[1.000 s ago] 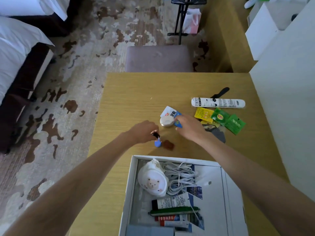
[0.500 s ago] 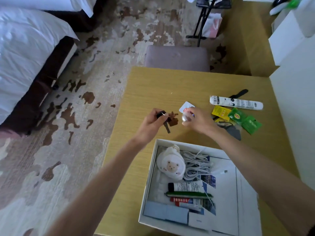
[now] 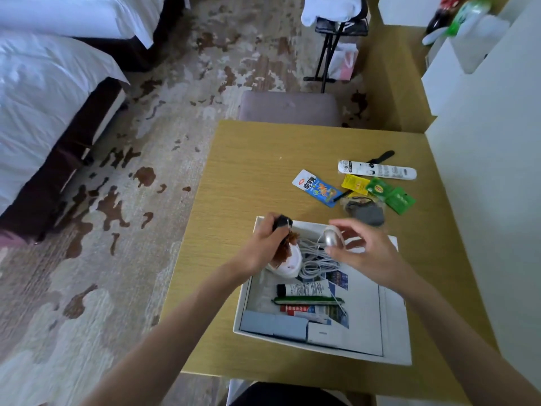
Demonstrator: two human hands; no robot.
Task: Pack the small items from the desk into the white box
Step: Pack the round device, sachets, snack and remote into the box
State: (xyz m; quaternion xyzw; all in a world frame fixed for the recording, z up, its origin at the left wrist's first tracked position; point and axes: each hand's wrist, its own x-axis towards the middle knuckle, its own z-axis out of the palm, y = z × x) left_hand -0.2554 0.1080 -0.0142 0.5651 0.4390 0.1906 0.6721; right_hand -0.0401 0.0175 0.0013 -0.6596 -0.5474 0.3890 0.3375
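Patterned carpet, white beds and a grey stool surround a wooden desk (image 3: 248, 171) that carries an open white box (image 3: 392, 341) at its near edge; everything else is placed against that box. Over the box's far left corner, the left hand (image 3: 260, 247) has its fingers closed around a black key fob (image 3: 281, 222) with a brown tassel (image 3: 288, 247) hanging from it down toward a white bear-print pouch (image 3: 288, 263) inside the box. Over the box's far edge, the right hand (image 3: 366, 250) grips a small silver round tin (image 3: 332, 237) between thumb and fingertips, the other fingers loosely spread. Inside the box, beside the pouch, lie a coil of white cable (image 3: 316, 259), a white tube with a black cap (image 3: 304, 288), a green pen (image 3: 307, 300) and a red-and-white tube (image 3: 298, 309).

Beyond the box on the desk remain a blue-and-white snack packet (image 3: 317, 187), a white printed tube (image 3: 377, 169), a black comb-like item (image 3: 380, 157), yellow tea sachets (image 3: 355, 184), green tea sachets (image 3: 392, 193), and a grey object (image 3: 367, 213) just behind the box's far edge.
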